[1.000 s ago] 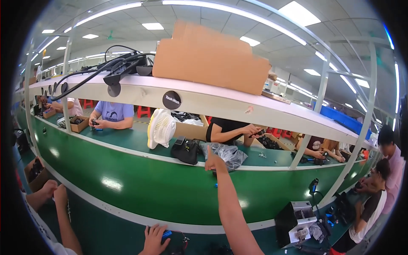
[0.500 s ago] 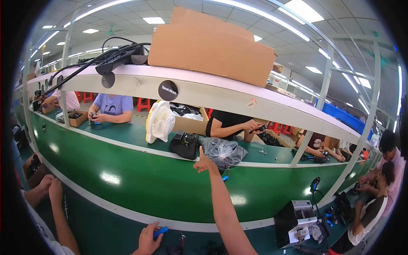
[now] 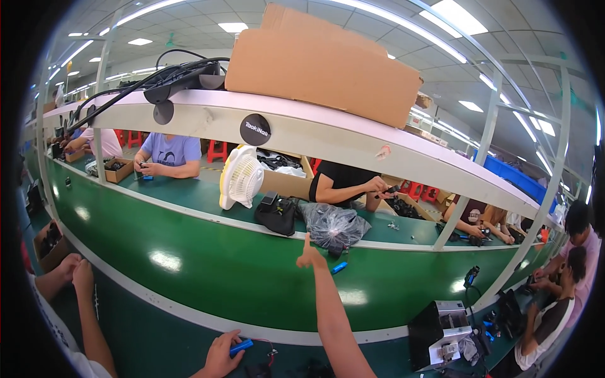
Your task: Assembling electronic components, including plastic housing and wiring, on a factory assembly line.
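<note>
Blue cylinder (image 3: 243,346) is bottom of frame, bit left of centre, pinched in this person's left hand (image 3: 219,356). Right hand (image 3: 311,257) is loosely open mid-frame, index finger (image 3: 307,242) out, second blue cylinder (image 3: 340,268) lying just beside it.

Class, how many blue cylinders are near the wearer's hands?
2: blue cylinder in the left hand, second cylinder on the green surface right of the right hand; more may be hidden.
</note>
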